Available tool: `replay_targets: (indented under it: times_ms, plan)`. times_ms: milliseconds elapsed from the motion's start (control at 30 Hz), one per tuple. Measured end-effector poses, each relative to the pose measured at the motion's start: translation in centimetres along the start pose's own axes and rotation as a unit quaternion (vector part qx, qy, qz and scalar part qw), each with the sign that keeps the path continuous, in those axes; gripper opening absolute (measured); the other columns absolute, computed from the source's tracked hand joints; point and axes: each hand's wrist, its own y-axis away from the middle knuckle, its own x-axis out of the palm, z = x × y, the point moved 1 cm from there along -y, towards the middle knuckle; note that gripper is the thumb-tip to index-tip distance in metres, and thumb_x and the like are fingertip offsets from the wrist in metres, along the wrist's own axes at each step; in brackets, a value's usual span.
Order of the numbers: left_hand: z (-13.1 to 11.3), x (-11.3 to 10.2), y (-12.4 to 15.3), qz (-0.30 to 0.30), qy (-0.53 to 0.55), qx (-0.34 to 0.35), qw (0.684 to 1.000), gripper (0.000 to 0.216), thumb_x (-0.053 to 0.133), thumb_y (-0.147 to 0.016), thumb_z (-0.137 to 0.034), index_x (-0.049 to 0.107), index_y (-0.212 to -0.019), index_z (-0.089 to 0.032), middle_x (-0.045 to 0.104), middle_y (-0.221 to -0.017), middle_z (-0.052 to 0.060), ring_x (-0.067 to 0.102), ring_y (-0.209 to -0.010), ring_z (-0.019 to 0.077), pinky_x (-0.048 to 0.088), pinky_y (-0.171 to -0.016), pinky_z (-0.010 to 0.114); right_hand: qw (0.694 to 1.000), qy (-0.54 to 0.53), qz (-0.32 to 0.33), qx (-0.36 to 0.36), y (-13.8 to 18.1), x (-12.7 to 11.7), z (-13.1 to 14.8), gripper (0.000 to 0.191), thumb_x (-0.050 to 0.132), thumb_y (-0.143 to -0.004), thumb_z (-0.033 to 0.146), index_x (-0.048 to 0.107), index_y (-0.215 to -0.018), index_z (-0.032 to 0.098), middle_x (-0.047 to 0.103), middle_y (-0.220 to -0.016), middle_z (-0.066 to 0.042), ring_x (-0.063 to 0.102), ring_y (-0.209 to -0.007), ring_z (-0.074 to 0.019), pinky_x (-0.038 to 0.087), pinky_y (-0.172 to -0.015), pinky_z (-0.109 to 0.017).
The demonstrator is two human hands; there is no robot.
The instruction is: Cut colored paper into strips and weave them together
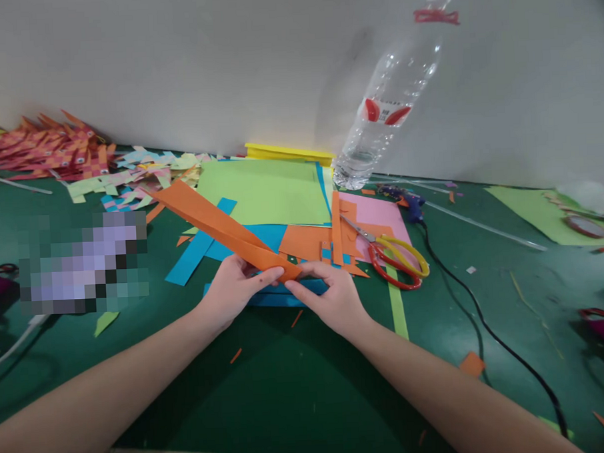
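Note:
An orange paper strip [216, 223], folded lengthwise, slants from upper left down to both hands. My left hand [237, 286] pinches it near its lower end, thumb on top. Right at that end, my right hand [329, 292] grips the tip between thumb and fingers. Blue paper strips [280, 299] lie on the table just under the hands, partly covered by them. Behind the strip is a stack of light green paper sheets [260, 188]. Scissors [393, 256] with red and yellow handles rest to the right, over orange and pink paper.
A clear plastic bottle [381, 109] stands against the wall. A blue glue gun [406, 202] with a black cord [465, 293] lies at right. Woven paper pieces [53, 150] are heaped at far left, near a blurred purple object [88, 259]. Orange scraps dot the green table [269, 401].

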Motion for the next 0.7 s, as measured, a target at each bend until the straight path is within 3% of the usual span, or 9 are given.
replay_targets:
  times_ms: [233, 367, 467, 700]
  plan:
    - [0.2, 0.1, 0.0, -0.001, 0.012, -0.008, 1.000, 0.022, 0.080, -0.070, -0.030, 0.069, -0.082, -0.015, 0.074, -0.085, 0.003, 0.070, -0.078, 0.0172, 0.058, -0.076, 0.028, 1.000, -0.002, 0.010, 0.012, -0.1, 0.0, 0.1, 0.009, 0.062, -0.083, 0.027, 0.066, -0.079, 0.021, 0.070, -0.072, 0.000, 0.064, -0.067, -0.0138, 0.050, -0.063, -0.026]
    - [0.2, 0.2, 0.0, -0.019, 0.056, -0.022, 0.998, 0.037, 0.082, -0.069, -0.031, 0.065, -0.098, -0.016, 0.072, -0.085, 0.002, 0.068, -0.070, 0.0145, 0.058, -0.067, 0.026, 1.000, -0.005, 0.010, 0.020, 0.0, -0.1, 0.2, 0.007, 0.059, -0.083, 0.026, 0.062, -0.080, 0.021, 0.066, -0.070, 0.001, 0.062, -0.065, -0.0136, 0.049, -0.061, -0.026]
    - [0.0, 0.0, -0.2, -0.056, 0.092, -0.014, 0.994, 0.051, 0.083, -0.067, -0.031, 0.059, -0.109, -0.016, 0.068, -0.088, 0.002, 0.066, -0.070, 0.0140, 0.057, -0.060, 0.024, 0.999, -0.011, 0.016, 0.040, 0.0, -0.2, 0.2, 0.006, 0.056, -0.082, 0.026, 0.058, -0.081, 0.020, 0.064, -0.070, 0.000, 0.061, -0.064, -0.0146, 0.048, -0.061, -0.028]
    - [-0.4, -1.1, -1.1, -0.159, 0.142, 0.018, 0.977, 0.045, 0.083, -0.066, -0.028, 0.060, -0.103, -0.014, 0.062, -0.086, 0.002, 0.063, -0.076, 0.0144, 0.053, -0.056, 0.021, 0.990, -0.110, 0.003, 0.092, -0.2, -0.4, 0.2, 0.004, 0.052, -0.080, 0.026, 0.050, -0.079, 0.022, 0.059, -0.061, 0.003, 0.058, -0.058, -0.0139, 0.046, -0.057, -0.028]
